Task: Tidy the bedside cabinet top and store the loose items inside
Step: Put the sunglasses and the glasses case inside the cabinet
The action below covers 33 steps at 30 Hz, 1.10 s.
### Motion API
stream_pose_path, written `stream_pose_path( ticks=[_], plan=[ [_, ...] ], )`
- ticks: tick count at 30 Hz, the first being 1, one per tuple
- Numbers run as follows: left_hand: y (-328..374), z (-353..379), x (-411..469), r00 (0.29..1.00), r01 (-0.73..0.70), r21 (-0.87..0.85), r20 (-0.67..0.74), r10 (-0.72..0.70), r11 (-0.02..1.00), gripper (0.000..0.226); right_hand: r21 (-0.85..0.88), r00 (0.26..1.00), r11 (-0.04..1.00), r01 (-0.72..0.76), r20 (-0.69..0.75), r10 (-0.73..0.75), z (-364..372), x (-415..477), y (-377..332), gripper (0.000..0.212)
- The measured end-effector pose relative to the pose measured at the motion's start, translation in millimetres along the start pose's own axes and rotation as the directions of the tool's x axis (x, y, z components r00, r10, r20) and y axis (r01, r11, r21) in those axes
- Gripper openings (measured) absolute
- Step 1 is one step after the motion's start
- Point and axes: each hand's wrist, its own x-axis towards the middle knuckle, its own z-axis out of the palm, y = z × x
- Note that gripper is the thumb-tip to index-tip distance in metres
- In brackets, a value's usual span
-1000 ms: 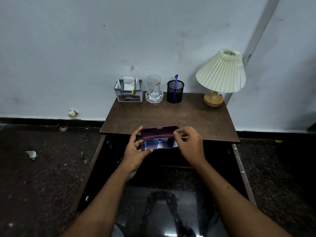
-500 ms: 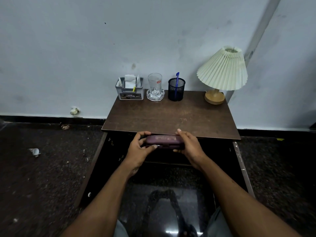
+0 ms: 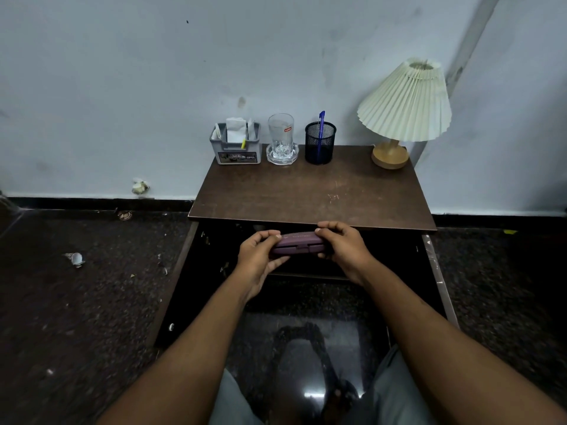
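Note:
A purple glasses case (image 3: pixel 299 243), closed, hangs in the air just below the front edge of the brown cabinet top (image 3: pixel 310 191). My left hand (image 3: pixel 257 256) grips its left end and my right hand (image 3: pixel 343 250) grips its right end, fingers curled over the lid. Both hands sit in front of the dark open cabinet interior (image 3: pixel 383 259). At the back of the top stand a grey organiser box (image 3: pixel 235 148) with papers, a clear glass (image 3: pixel 281 139) on a glass coaster, a black mesh pen cup (image 3: pixel 320 144) with a blue pen, and a pleated lamp (image 3: pixel 403 108).
Open cabinet doors flank my arms, the left door (image 3: pixel 178 286) and the right door (image 3: pixel 435 271). Bits of litter (image 3: pixel 75 258) lie on the dark floor to the left. The wall is close behind the cabinet. My knees are at the bottom edge.
The case was open with its lid up a second ago; both hands have shut it and lowered it slightly below the cabinet top's front edge.

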Motion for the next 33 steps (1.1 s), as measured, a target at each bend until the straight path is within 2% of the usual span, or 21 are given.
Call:
stream_pose_path(
  ticks=[10, 13, 17, 20, 23, 28, 33],
  plan=[
    [-5, 0, 4, 0.999, -0.009, 0.043, -0.045, 0.011, 0.999, 0.006, -0.061, 0.998, 0.996, 0.058, 0.022, -0.056, 1, -3, -2, 0.009],
    [-1, 2, 3, 0.999, -0.015, -0.003, -0.042, 0.015, 1.0, 0.005, 0.025, 0.999, 0.999, 0.041, 0.028, -0.042, 1, -4, -6, 0.003],
    [6, 1, 2, 1.0, -0.001, -0.15, -0.018, -0.001, 0.989, 0.005, 0.212, 0.997, 0.977, -0.006, 0.072, -0.009, -2, -6, -13, 0.009],
    [9, -3, 0, 0.999, -0.014, -0.176, 0.04, 0.022, 0.984, 0.017, 0.247, 0.997, 0.969, -0.025, 0.073, 0.007, -5, -6, -17, 0.019],
    [10, -4, -1, 0.995, -0.041, -0.167, 0.083, 0.056, 0.985, 0.014, 0.259, 0.998, 0.965, -0.033, 0.064, 0.017, -7, -6, -19, 0.03],
    [6, -4, 1, 0.999, -0.008, -0.134, 0.038, 0.014, 0.991, 0.006, 0.189, 0.997, 0.98, -0.061, 0.066, 0.049, -11, -5, -16, 0.032],
    [-9, -1, 0, 0.994, 0.094, -0.069, -0.041, -0.097, 0.993, 0.019, 0.054, 0.973, 0.972, -0.23, 0.025, 0.229, -20, -10, -8, 0.008]
  ],
)
